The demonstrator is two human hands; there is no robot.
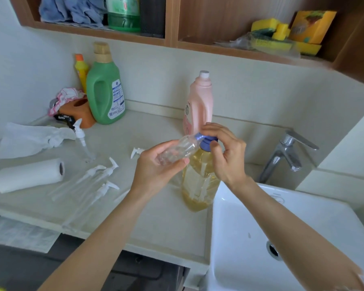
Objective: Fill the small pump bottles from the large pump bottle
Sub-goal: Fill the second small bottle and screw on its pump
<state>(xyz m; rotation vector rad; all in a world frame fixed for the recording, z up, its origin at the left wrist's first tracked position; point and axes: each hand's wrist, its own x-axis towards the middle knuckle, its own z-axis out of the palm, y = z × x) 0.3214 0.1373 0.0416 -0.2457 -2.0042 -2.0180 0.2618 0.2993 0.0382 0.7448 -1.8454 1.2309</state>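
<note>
The large pump bottle (200, 177), clear with amber liquid and a blue-purple pump head (206, 141), stands on the counter beside the sink. My left hand (156, 166) holds a small clear bottle (180, 149) tilted, its open mouth against the blue spout. My right hand (225, 154) rests on top of the pump head, fingers curled over it. Several white pump tops with long tubes (102, 175) lie on the counter to the left, and one (81, 137) stands upright in a small clear bottle.
A white sink (303, 227) and chrome tap (286, 154) are on the right. A pink bottle (198, 103) stands behind the pump bottle. A green jug (105, 91), paper roll (29, 175) and white bag (29, 137) sit to the left. Wooden shelves hang above.
</note>
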